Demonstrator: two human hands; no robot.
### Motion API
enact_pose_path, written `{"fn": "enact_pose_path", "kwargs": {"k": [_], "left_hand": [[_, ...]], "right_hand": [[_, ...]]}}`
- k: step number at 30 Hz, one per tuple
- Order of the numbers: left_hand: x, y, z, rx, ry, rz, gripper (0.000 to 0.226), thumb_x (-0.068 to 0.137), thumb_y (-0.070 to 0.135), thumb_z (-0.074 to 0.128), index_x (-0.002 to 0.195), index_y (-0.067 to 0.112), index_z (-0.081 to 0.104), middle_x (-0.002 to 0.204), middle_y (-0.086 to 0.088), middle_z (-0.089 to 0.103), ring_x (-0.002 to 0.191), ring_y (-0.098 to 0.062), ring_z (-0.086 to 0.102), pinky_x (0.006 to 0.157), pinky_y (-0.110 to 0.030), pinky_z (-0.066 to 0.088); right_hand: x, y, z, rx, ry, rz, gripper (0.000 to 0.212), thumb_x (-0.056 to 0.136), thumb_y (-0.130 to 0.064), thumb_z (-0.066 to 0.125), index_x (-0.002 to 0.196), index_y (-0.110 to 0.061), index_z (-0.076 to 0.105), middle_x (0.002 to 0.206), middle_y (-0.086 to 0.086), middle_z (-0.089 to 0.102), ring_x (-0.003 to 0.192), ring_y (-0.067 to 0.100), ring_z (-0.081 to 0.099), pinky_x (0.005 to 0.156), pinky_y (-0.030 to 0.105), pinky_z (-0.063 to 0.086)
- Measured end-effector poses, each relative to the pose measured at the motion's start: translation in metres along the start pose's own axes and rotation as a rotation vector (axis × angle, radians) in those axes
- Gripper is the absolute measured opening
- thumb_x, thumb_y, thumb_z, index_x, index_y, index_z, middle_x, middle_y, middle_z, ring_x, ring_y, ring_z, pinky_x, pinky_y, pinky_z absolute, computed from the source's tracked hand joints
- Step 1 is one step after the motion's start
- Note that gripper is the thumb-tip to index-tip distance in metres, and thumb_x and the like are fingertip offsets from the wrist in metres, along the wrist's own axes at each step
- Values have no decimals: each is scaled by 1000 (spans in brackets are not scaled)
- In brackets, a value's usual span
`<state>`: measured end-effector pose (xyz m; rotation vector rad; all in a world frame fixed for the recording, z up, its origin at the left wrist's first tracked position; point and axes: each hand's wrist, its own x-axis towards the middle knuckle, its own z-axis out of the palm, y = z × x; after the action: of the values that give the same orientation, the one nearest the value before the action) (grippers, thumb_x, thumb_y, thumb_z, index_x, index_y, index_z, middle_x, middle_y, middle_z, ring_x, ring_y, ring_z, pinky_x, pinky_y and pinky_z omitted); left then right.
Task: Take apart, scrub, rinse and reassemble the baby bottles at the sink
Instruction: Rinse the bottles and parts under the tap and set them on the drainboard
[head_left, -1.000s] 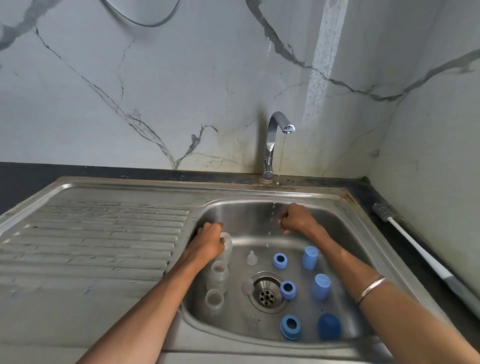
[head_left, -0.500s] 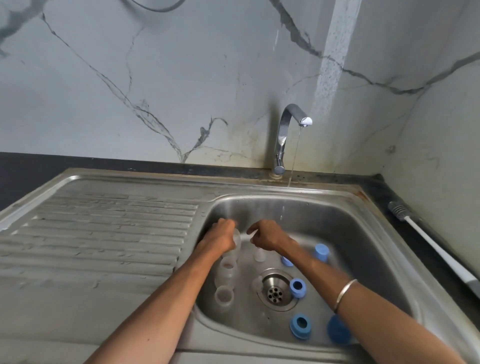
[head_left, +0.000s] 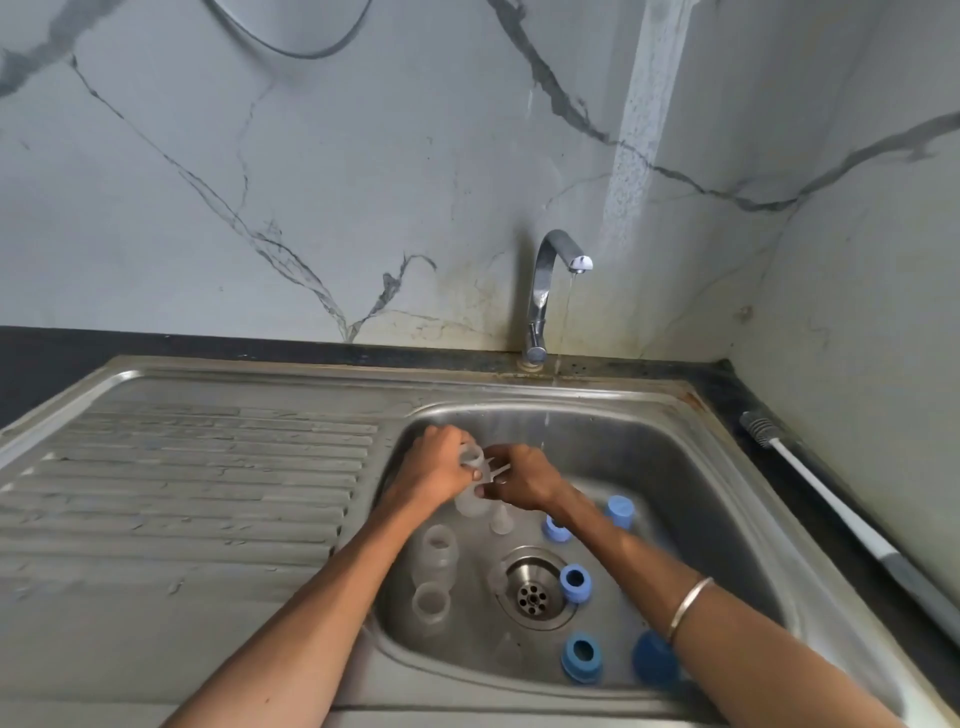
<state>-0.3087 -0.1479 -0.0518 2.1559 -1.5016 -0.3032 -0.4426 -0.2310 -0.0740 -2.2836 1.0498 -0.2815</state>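
Both hands meet over the back left of the steel sink basin (head_left: 691, 467). My left hand (head_left: 439, 470) grips a clear baby bottle (head_left: 471, 501) by its upper part. My right hand (head_left: 522, 475) pinches a small clear part (head_left: 496, 472) at the bottle's mouth; what it is I cannot tell. Two more clear bottles (head_left: 439, 553) (head_left: 431, 603) stand below them on the basin floor. A clear nipple (head_left: 501, 519) stands near the drain (head_left: 532, 595). Blue collar rings (head_left: 575, 582) (head_left: 582, 657) and blue caps (head_left: 619, 510) (head_left: 654, 662) lie on the right side.
The tap (head_left: 550, 291) at the back runs a thin stream into the basin. A ribbed drainboard (head_left: 197, 493) stretches to the left. A white-handled bottle brush (head_left: 831, 499) lies on the dark counter at the right, beside the marble wall.
My right hand has moved from under the water stream leftward to the bottle in my left hand. The left hand has lifted the bottle slightly.
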Motion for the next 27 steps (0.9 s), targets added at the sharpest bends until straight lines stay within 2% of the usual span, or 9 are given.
{"fn": "enact_pose_path", "kwargs": {"k": [3,5,7,9,13,16,19,22,27], "left_hand": [[-4,20,-4,-76,59,26,26,73,27,83,97,29,74,93,7,74,90,-14,68,80,-33,57],[-9,32,-7,-117,116,56,22,76,30,79,97,31,72,91,15,72,86,-9,66,71,-21,51],[-12,44,-6,-220,151,53,29,82,27,77,109,35,68,98,21,66,84,-3,59,61,-2,38],[-8,55,2,-446,189,30,43,82,18,79,122,24,66,110,9,70,87,-4,61,66,4,37],[-2,72,18,-699,233,-9,44,87,27,75,128,15,63,106,-2,73,98,-12,68,86,-20,51],[-2,77,24,-718,240,0,36,96,29,64,126,9,62,99,1,72,97,-12,68,85,-19,48],[0,70,28,-711,196,-8,30,99,29,58,122,11,63,102,3,69,95,-11,65,80,-16,44],[-1,60,30,-822,86,-28,18,97,27,63,115,27,60,102,10,69,97,-9,67,88,-31,56],[1,60,32,-1033,-31,-98,41,87,3,73,120,24,61,102,7,71,95,-12,70,88,-35,59]], "right_hand": [[-16,4,-21,70,71,13,60,78,-31,82,133,-16,60,118,3,70,105,16,66,89,24,49],[-26,6,-33,116,114,35,56,79,-32,82,129,-17,62,117,0,70,104,12,65,87,22,47],[-33,8,-42,181,157,41,52,80,-32,80,127,-17,64,118,-2,70,105,11,65,88,23,49],[-39,10,-50,261,204,41,51,81,-33,79,128,-18,63,120,-6,68,109,12,65,91,27,53],[-38,18,-62,343,263,68,44,80,-42,77,117,-20,71,113,-2,73,102,12,68,88,36,58],[-32,24,-65,433,306,103,37,82,-41,75,111,-19,73,103,-4,75,94,11,70,86,40,59],[-26,29,-64,501,345,110,44,83,-40,76,118,-15,70,110,0,74,99,13,70,88,41,59],[-22,31,-62,572,368,101,53,80,-42,78,124,-16,64,116,2,70,103,18,68,87,45,59],[-18,35,-63,720,374,80,57,73,-46,80,123,-29,60,117,5,68,104,25,68,80,48,61]]}}
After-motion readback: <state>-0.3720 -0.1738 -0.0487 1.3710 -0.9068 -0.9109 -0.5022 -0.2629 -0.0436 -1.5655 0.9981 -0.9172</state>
